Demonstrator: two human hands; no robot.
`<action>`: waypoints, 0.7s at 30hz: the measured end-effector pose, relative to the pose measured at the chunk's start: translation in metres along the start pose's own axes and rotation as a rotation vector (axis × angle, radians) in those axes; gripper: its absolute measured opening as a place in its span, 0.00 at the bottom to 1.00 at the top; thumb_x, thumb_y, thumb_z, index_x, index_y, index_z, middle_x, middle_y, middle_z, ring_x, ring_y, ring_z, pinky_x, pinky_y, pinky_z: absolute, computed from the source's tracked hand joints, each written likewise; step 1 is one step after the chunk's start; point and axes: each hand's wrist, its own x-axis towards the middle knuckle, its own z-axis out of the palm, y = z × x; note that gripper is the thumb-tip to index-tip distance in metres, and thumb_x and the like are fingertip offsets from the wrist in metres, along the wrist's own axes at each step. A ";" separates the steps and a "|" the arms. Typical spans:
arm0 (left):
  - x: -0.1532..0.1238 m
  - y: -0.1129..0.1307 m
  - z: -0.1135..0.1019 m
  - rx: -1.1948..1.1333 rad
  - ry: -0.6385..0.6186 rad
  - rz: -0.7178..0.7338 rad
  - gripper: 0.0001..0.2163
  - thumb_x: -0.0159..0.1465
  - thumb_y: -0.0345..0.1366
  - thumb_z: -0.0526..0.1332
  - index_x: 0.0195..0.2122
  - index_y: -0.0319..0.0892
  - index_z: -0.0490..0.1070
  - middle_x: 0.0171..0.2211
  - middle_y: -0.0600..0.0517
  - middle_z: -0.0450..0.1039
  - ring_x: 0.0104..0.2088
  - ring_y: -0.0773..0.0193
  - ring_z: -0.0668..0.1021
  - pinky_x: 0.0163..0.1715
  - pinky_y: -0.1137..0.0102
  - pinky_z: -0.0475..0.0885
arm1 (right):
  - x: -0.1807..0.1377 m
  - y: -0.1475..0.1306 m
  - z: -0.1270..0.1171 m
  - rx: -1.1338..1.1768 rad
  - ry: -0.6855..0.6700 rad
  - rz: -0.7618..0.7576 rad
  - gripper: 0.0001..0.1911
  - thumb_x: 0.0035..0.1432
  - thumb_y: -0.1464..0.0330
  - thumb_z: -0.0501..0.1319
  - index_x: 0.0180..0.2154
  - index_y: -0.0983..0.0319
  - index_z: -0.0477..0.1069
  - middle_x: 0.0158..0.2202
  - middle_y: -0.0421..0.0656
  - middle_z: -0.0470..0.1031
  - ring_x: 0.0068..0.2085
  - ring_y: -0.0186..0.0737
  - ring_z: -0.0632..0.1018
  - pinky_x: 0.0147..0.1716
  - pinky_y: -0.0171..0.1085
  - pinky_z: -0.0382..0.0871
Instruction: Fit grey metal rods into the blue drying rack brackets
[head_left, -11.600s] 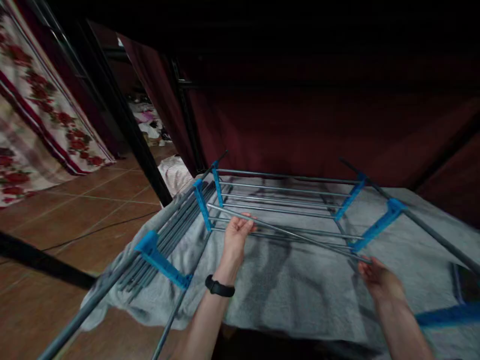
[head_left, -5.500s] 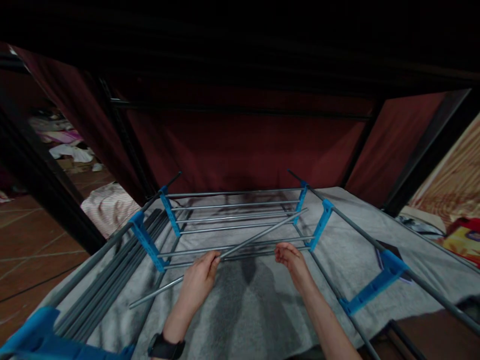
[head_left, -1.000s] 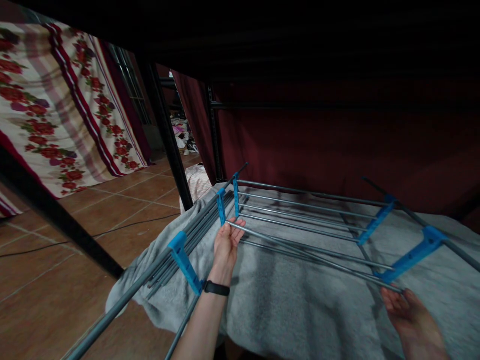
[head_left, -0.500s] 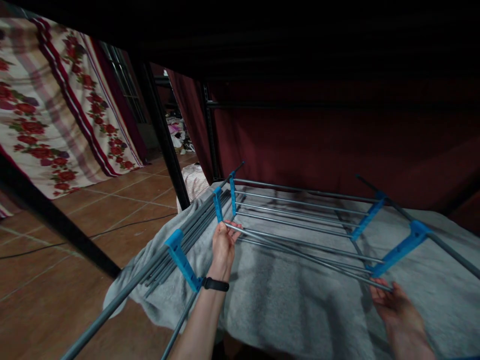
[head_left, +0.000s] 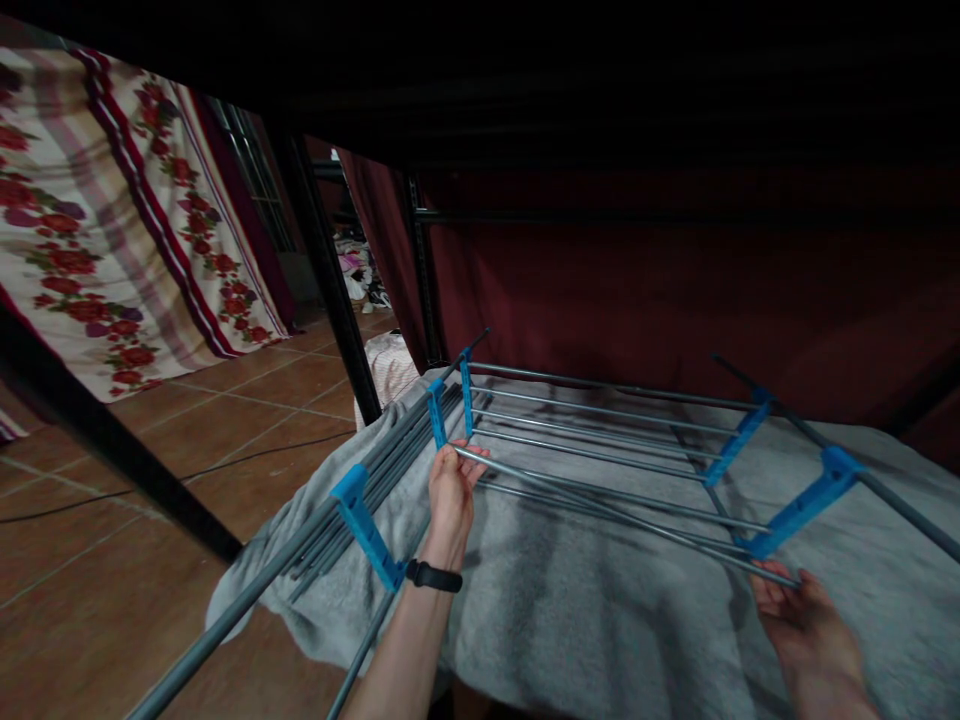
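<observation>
A thin grey metal tube (head_left: pixel 645 527) runs slantwise between my hands. My left hand (head_left: pixel 452 490) pinches its left end close beside a blue plastic bracket (head_left: pixel 437 412). At the other end, my right hand (head_left: pixel 806 620) holds the tube from below, just in front of a larger blue bracket (head_left: pixel 806 503). Both brackets belong to a rack frame (head_left: pixel 600 403) of grey tubes joined by blue plastic parts. Nearer my left forearm another blue bracket (head_left: pixel 367 525) joins two side tubes.
Several loose grey tubes (head_left: pixel 382 480) lie at the left on the grey blanket (head_left: pixel 570 630). Black metal posts (head_left: pixel 326 270) stand at the left, with a dark beam overhead. Dark red cloth (head_left: pixel 600 280) hangs behind. A cable (head_left: pixel 225 463) crosses the tiled floor.
My right hand, with its tube end, has shifted slightly right and down. My left hand stays near the bracket, still gripping the tube. The view has tipped a little.
</observation>
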 end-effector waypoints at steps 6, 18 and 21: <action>-0.008 -0.010 0.007 -0.013 -0.087 -0.099 0.11 0.62 0.42 0.62 0.39 0.40 0.69 0.33 0.44 0.77 0.38 0.55 0.81 0.39 0.63 0.75 | -0.005 -0.001 0.010 0.032 0.054 0.094 0.22 0.44 0.84 0.44 0.36 0.60 0.66 0.38 0.44 0.72 0.33 0.36 0.79 0.25 0.37 0.78; -0.014 -0.005 0.024 0.005 -0.140 -0.064 0.11 0.62 0.43 0.61 0.36 0.40 0.68 0.32 0.49 0.76 0.37 0.58 0.81 0.37 0.66 0.74 | 0.005 0.006 -0.004 -0.051 0.055 0.096 0.18 0.49 0.84 0.44 0.35 0.58 0.61 0.34 0.40 0.70 0.30 0.34 0.77 0.25 0.36 0.77; -0.019 -0.007 0.028 0.013 -0.158 -0.089 0.12 0.62 0.44 0.61 0.39 0.40 0.69 0.34 0.46 0.77 0.38 0.57 0.81 0.39 0.65 0.74 | 0.000 0.004 -0.001 -0.027 0.059 0.100 0.18 0.49 0.85 0.44 0.34 0.59 0.61 0.34 0.40 0.70 0.30 0.33 0.78 0.27 0.36 0.78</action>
